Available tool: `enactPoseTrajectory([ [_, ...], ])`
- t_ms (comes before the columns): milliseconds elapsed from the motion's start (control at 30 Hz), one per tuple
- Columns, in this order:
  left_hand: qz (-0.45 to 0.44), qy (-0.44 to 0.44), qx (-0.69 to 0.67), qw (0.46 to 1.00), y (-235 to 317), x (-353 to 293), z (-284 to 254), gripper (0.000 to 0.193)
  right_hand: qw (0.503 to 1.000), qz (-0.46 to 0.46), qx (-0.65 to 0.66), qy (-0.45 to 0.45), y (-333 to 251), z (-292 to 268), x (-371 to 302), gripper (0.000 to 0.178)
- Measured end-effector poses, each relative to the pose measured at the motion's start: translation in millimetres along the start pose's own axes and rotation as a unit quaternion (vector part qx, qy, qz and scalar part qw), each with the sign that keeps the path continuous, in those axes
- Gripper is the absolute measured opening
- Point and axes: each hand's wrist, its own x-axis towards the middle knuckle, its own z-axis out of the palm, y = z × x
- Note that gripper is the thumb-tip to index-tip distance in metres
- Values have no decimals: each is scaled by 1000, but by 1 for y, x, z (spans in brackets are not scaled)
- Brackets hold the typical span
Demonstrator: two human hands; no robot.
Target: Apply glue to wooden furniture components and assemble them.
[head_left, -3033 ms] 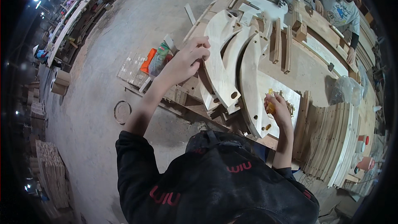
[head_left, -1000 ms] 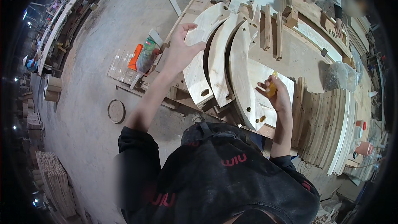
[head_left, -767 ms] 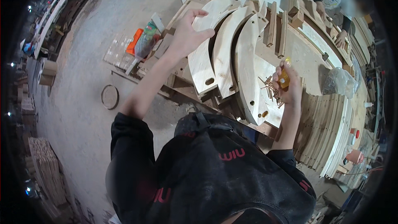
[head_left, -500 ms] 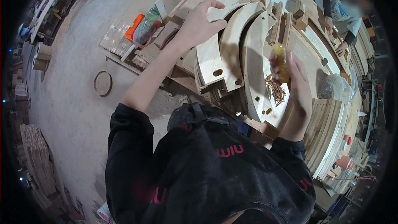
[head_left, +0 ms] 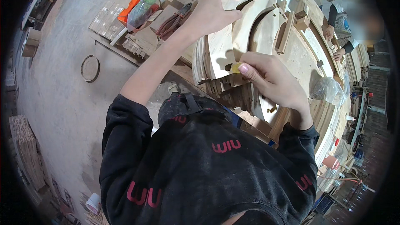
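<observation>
Several curved pale wooden pieces lie stacked side by side on the workbench. My left hand (head_left: 216, 11) reaches over the leftmost curved piece (head_left: 218, 43), thumb and forefinger apart at its upper part, gripping nothing that I can see. My right hand (head_left: 273, 77) is closed around a yellow see-through object (head_left: 236, 68), mostly hidden in the fist, so its kind cannot be told. The visible end of that object lies beside the oval slot (head_left: 228, 67) near the piece's lower end. Another curved piece (head_left: 268, 29) lies to the right, partly behind my right hand.
An orange container (head_left: 130, 10) with a clear bag stands at the bench's left part, near dark-handled tools (head_left: 176, 21). Wooden strips (head_left: 286, 33) and a plastic bag (head_left: 328, 89) lie to the right. A co-worker's hands (head_left: 334, 50) are at the far right. A round hoop (head_left: 90, 68) lies on the floor.
My right hand has moved left with the yellow object, from above a pile of screws to the slot. The screws are now hidden. My left hand remains over the leftmost piece.
</observation>
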Motion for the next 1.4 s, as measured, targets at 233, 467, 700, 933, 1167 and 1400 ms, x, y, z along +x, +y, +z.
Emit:
enactPoseTrajectory([
  [233, 2, 0, -15, 1000, -1, 1, 1, 38, 997, 69, 15, -20, 1, 3, 7, 35],
  [467, -18, -2, -51, 999, -2, 2, 2, 42, 998, 52, 16, -12, 3, 5, 10, 36],
  [700, 23, 35, -33, 999, -8, 3, 9, 41, 998, 44, 16, -47, 9, 2, 14, 35],
  [933, 5, 19, -45, 999, -8, 3, 8, 41, 995, 49, 45, -76, 15, 0, 16, 33],
  [1167, 12, 24, -44, 999, -8, 2, 8, 41, 993, 49, 70, -79, 21, -1, 15, 34],
  [1400, -32, -9, -60, 998, 16, 0, -7, 42, 993, 47, 82, -67, 25, 0, 13, 35],
])
